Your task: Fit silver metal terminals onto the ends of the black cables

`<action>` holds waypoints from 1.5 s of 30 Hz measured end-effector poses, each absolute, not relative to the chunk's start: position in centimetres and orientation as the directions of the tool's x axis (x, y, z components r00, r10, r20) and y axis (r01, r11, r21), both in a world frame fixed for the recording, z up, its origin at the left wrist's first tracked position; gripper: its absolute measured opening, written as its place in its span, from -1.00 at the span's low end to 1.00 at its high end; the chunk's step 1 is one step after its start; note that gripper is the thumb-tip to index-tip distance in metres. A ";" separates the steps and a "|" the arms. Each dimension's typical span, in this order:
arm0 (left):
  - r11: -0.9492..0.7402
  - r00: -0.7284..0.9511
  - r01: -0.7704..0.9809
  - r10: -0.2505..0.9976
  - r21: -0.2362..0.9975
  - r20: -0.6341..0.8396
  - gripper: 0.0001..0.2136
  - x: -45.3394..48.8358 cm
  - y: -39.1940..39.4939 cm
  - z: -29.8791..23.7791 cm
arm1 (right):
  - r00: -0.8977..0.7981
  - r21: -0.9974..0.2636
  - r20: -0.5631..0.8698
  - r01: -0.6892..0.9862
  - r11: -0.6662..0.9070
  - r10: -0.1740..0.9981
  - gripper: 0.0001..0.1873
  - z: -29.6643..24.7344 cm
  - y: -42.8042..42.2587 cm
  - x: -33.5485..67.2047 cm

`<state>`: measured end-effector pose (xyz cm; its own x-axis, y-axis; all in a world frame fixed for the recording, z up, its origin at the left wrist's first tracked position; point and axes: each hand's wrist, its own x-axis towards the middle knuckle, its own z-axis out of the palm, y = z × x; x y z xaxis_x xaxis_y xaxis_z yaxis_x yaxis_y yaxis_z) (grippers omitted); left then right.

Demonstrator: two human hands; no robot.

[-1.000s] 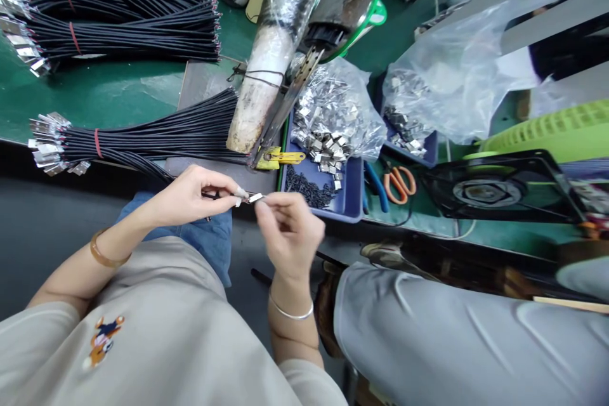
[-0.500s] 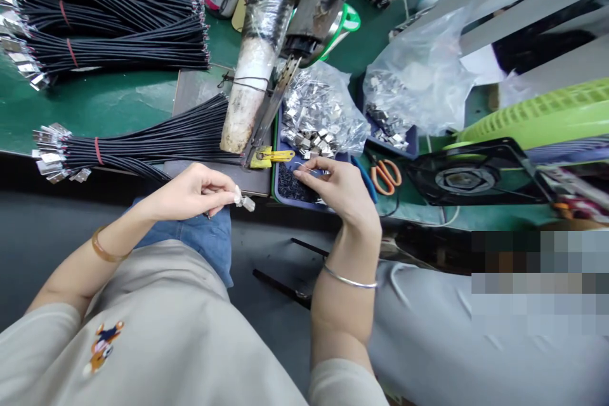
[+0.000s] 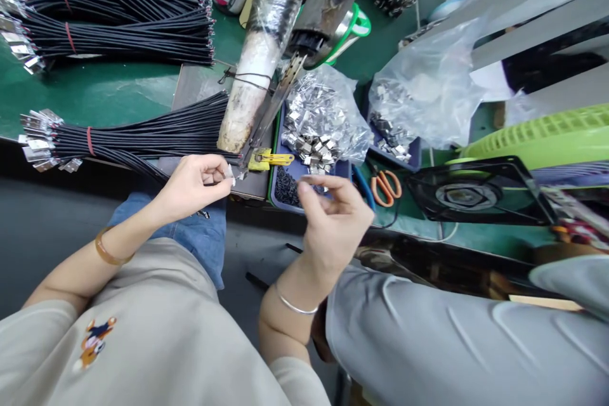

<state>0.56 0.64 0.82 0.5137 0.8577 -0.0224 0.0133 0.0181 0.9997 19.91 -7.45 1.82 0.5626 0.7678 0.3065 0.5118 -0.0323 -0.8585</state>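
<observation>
My left hand point(image 3: 197, 185) is closed in a pinch at the bench's front edge, beside the nearest bundle of black cables point(image 3: 157, 134). At its fingertips are something white and a small silvery metal connector point(image 3: 241, 172), just below the dark metal tip of the overhead fixture point(image 3: 273, 111). My right hand point(image 3: 337, 219) hovers at the front of a blue parts bin point(image 3: 295, 172), thumb and forefinger brought together. What sits between them, if anything, is too small to make out. Loose metal connector shells point(image 3: 320, 151) and small black pieces point(image 3: 286, 187) lie in that bin.
A film-wrapped duct point(image 3: 266, 32) hangs over the bench. Near the bin lie a yellow clip-like tool point(image 3: 273, 159) and orange-handled scissors point(image 3: 386, 188). A black fan point(image 3: 469, 196) stands right. More cable bundles point(image 3: 118, 32) lie back left. Another person's grey-clothed leg point(image 3: 428, 330) is at right.
My right hand has drawn back from inside the bin towards me. My left hand has risen slightly, bringing the connector up to the fixture's tip. The view has shifted a little.
</observation>
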 end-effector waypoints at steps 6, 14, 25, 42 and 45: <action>0.039 0.506 0.029 0.861 0.999 -0.048 -0.92 0.6 0.4 0.6 | 0.491 -0.924 0.179 0.383 -0.027 0.853 -0.90 0.7 -7.5 15.0; -0.004 0.516 0.041 0.857 0.999 -0.018 -0.91 0.6 0.3 0.4 | 0.462 -0.920 0.176 0.392 -0.022 0.869 -0.90 0.2 -7.2 14.5; -0.053 0.566 0.049 0.824 0.997 0.016 -0.92 0.4 0.4 0.7 | 0.379 -0.819 0.307 0.572 0.039 0.873 -0.96 0.7 -7.7 14.6; 0.088 0.707 -0.056 0.706 0.995 -0.022 -0.86 -1.7 1.0 1.2 | 0.545 -0.839 0.458 0.525 0.140 0.702 -0.85 2.0 -8.6 14.5; 0.094 0.679 -0.045 0.733 0.995 -0.038 -0.88 -1.6 0.8 1.3 | 0.446 -0.912 0.269 0.403 0.077 0.854 -0.84 1.6 -8.4 14.0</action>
